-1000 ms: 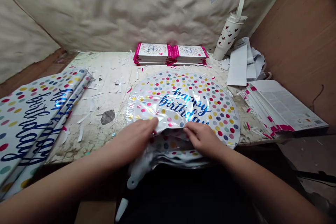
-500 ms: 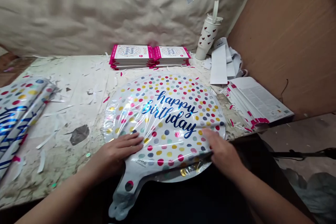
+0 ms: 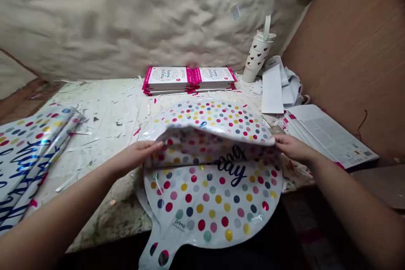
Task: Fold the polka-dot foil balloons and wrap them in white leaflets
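Note:
A flat foil balloon, white with coloured dots and dark blue lettering, lies in front of me with its neck toward my body. My left hand pinches its left side, and my right hand pinches the right side. Between them the balloon's far part is lifted and bent over toward me, covering much of the lettering. Beneath it, another dotted balloon lies flat on the table, its far part showing. To the left rest folded dotted balloons with blue writing.
Two stacks of pink-edged printed packets stand at the back of the table. A white tumbler with hearts, white paper pieces and a pile of printed cards are on the right. Paper scraps litter the tabletop.
Both hands have moved from resting on the balloon to gripping its sides. The far part of the top balloon is now raised and folded toward me, exposing the balloon underneath.

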The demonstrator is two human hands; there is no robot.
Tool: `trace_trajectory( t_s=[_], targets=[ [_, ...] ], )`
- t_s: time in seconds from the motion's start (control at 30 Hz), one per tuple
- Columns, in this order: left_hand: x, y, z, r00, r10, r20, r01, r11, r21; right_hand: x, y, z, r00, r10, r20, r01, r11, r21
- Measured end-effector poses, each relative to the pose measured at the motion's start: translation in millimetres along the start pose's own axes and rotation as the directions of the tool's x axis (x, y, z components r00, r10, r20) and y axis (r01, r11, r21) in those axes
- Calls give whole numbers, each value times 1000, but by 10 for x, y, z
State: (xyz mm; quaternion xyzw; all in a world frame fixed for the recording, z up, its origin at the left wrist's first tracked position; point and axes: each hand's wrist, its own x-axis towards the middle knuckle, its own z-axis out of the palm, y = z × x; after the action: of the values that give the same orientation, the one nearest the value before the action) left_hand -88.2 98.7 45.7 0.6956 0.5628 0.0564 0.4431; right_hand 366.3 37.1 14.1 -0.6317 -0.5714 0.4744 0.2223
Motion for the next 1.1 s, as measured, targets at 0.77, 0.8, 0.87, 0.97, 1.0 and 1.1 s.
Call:
trace_trajectory(
  t_s=[0.77,0.8,0.87,0.97,1.0,1.1],
  targets=[
    [-160,82,1000,930,331,-158,-113,668,735,386,-689,647,843,-175,-509,-262,693,-672],
    [-160,91,998,935,319,-156,-107,671,733,350,-843,933,866,-313,-389,-95,662,-743],
    [-152,103,999,948,287,-139,-96,672,734,286,-1101,1525,875,-484,11,326,571,-754],
    [-140,92,1007,962,244,-122,-76,669,739,209,-1164,2025,842,-495,212,502,577,-645],
    [-139,84,1006,962,243,-126,-73,670,739,172,-1072,2013,875,-440,203,458,613,-644],
    [-137,84,985,957,254,-142,-76,687,723,-30,-547,1529,984,-179,-11,117,687,-718]
  ],
)
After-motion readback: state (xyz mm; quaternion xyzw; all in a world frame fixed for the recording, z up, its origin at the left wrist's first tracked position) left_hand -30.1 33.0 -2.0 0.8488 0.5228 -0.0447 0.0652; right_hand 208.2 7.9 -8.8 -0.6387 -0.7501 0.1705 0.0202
